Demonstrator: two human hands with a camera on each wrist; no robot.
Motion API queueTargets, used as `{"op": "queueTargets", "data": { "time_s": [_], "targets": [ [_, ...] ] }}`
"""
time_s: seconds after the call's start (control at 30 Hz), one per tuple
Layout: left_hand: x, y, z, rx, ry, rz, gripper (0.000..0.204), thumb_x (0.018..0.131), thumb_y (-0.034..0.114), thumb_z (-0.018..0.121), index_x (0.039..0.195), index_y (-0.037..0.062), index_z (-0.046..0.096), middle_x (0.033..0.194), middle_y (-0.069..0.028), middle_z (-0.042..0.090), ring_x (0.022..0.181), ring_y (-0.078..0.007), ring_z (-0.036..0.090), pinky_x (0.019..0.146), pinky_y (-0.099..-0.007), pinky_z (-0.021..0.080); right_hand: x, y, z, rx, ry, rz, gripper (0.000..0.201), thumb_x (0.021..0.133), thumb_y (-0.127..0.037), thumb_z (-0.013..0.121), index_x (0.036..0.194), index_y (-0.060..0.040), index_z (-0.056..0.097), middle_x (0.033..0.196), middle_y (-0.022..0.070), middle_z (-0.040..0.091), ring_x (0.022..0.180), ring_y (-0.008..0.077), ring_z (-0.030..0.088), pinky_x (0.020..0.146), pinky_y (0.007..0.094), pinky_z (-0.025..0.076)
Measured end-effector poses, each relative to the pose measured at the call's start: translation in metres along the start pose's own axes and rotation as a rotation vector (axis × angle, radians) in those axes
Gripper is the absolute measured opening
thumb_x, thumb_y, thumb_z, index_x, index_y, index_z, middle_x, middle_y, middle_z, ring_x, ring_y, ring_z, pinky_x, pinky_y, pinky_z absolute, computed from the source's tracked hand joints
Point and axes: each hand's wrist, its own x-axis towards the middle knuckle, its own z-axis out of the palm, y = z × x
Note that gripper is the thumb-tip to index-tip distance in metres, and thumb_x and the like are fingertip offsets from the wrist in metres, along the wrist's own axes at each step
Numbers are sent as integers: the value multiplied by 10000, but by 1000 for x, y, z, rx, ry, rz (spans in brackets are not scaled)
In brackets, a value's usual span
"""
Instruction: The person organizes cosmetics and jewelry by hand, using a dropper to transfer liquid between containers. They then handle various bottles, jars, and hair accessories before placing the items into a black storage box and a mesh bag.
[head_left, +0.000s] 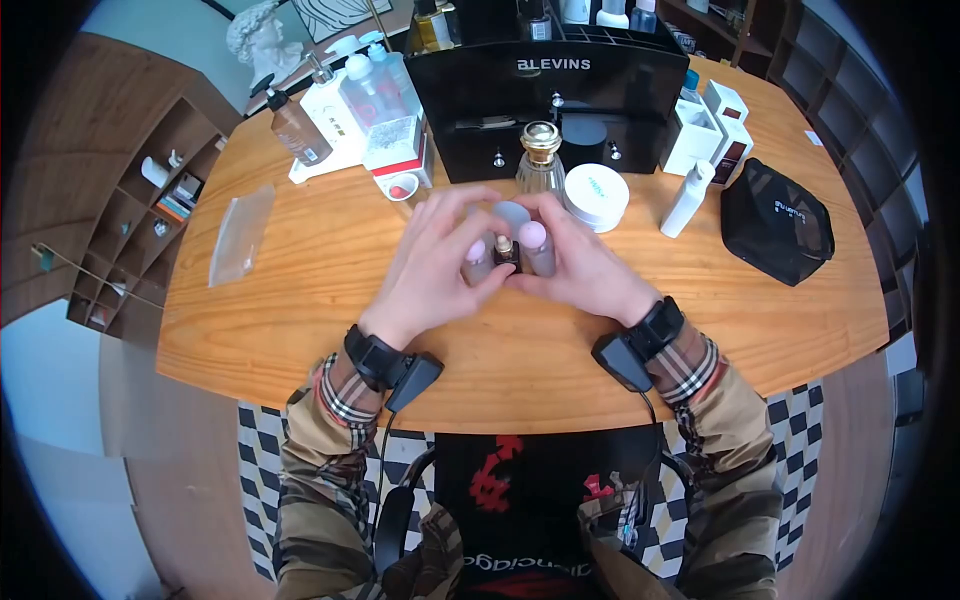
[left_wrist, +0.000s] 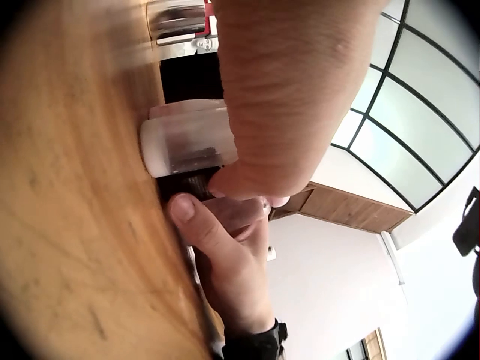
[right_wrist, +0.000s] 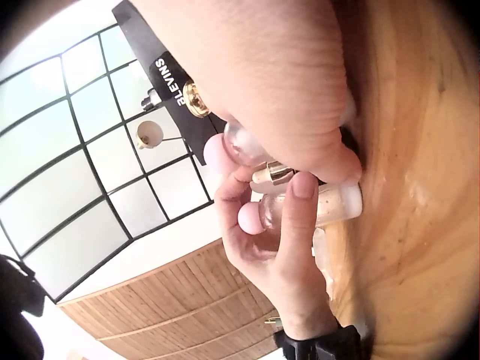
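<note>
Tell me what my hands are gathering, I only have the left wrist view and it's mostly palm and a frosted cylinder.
Observer: On the head view, the left hand and right hand are cupped round a cluster of small bottles on the wooden table.
Operator: What do the bottles look like?
Observer: Two have round pink caps, and a gold-capped one sits between them.
Operator: Anything close behind them?
Observer: A glass perfume bottle with a gold top stands just beyond, beside a round white jar.
Operator: And further back?
Observer: A black organiser lettered in white.
</note>
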Motion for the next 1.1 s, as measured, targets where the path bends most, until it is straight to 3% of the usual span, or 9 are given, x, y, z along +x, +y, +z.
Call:
{"op": "queueTargets", "data": {
  "time_s": [0.1,0.17,0.3,0.43,0.53,0.63,0.7,0.87,1.1],
  "targets": [
    [-4,-1,0,-51,7,3,399,734,150,846,1073,120,637,1337,-99,552,1208,-348,529,1025,-435,437,0,0,-1,-6,-12,-4,727,779,-135,846,1380,-52,447,1308,184,587,1253,360,589,1039,427,493],
    [-8,-2,0,-190,62,-25,522,757,125,841,1218,83,601,1385,-159,535,1296,-344,513,1078,-456,421,-3,-6,-5,-10,-12,-6,741,772,-137,861,1379,-52,445,1323,182,584,1269,347,586,1049,420,491],
    [-25,-14,-1,-259,77,16,629,775,110,820,1333,55,533,1434,-170,502,1325,-329,498,1097,-446,416,-8,-1,-15,183,-22,7,772,746,-130,902,1368,-59,451,1361,164,578,1314,300,569,1082,398,483],
    [-30,-23,2,-424,21,-8,759,774,92,832,1433,70,457,1415,-159,500,1326,-318,504,1071,-440,451,-13,8,-32,159,-19,-2,777,742,-99,904,1371,-76,448,1363,147,580,1317,272,566,1080,386,490],
    [-32,-25,3,-453,-74,-82,856,776,88,829,1504,67,378,1412,-158,503,1310,-293,517,1084,-428,445,-17,4,-43,275,-98,102,692,752,-70,894,1320,-67,500,1350,122,583,1265,222,593,1021,345,526],
    [-34,-26,3,-494,-174,-188,922,781,86,833,1550,68,324,1383,-151,520,1285,-273,540,1096,-418,437,-16,4,-51,88,-125,118,545,751,-45,894,1206,-46,592,1220,71,648,1128,148,646,932,305,559],
    [-35,-27,2,-525,-182,-237,946,778,76,843,1560,73,313,1359,-144,534,1268,-269,557,1095,-411,438,-15,5,-53,77,-215,232,400,759,-22,887,1089,-33,660,1023,15,693,948,97,677,861,274,574],
    [-38,-35,1,-595,-270,-293,995,780,64,881,1588,109,303,1300,-140,608,1192,-253,626,1064,-401,501,-18,1,-44,205,-241,281,344,797,32,851,1085,-28,672,1019,36,733,955,133,724,888,287,581],
    [-38,-37,6,-631,-225,-371,978,775,134,902,1578,136,342,1245,-123,651,1092,-240,667,1001,-368,554,-17,10,-43,192,-256,304,340,824,54,816,1127,-17,677,1005,58,762,954,150,741,903,293,583]
  ]
}}
